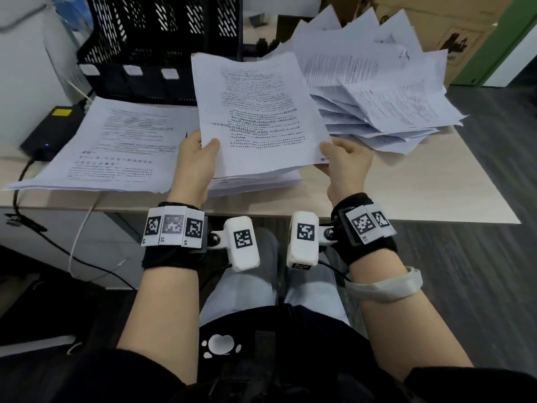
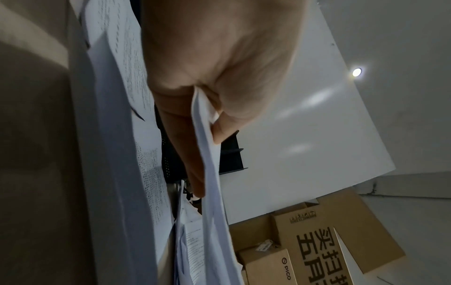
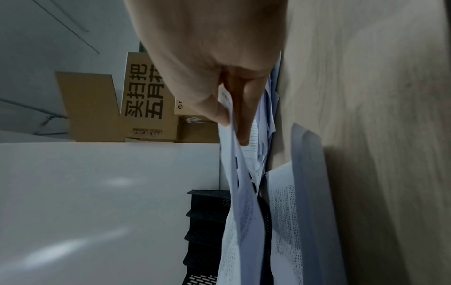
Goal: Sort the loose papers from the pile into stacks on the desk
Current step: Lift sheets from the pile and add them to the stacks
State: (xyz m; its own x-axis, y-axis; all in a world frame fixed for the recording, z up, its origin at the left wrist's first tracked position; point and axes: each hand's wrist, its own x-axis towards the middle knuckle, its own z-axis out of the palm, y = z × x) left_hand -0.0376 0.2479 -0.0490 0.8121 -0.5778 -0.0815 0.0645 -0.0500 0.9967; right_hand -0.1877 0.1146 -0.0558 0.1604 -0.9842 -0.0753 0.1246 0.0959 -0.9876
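Printed sheet (image 1: 255, 112) held up above the stack (image 1: 255, 181) at the worktop (image 1: 406, 184) edge, left hand (image 1: 193, 158) and right hand (image 1: 345, 161) each pinching a lower corner, thumb over fingers, likely to read it before sorting. Behind it to the right, the loose pile (image 1: 374, 91); to the left, another stack (image 1: 116, 146). Beyond the pile, a box (image 2: 270, 268) marked "PICO".

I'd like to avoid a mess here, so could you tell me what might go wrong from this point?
Three risks:
1. The loose pile overhangs the desk edge at right; a nudge could spill sheets.
2. The held sheets are pinched only at their bottom corners by the left hand and right hand; they may droop or slip.
3. Setting them down crooked could mix them with the left stack.
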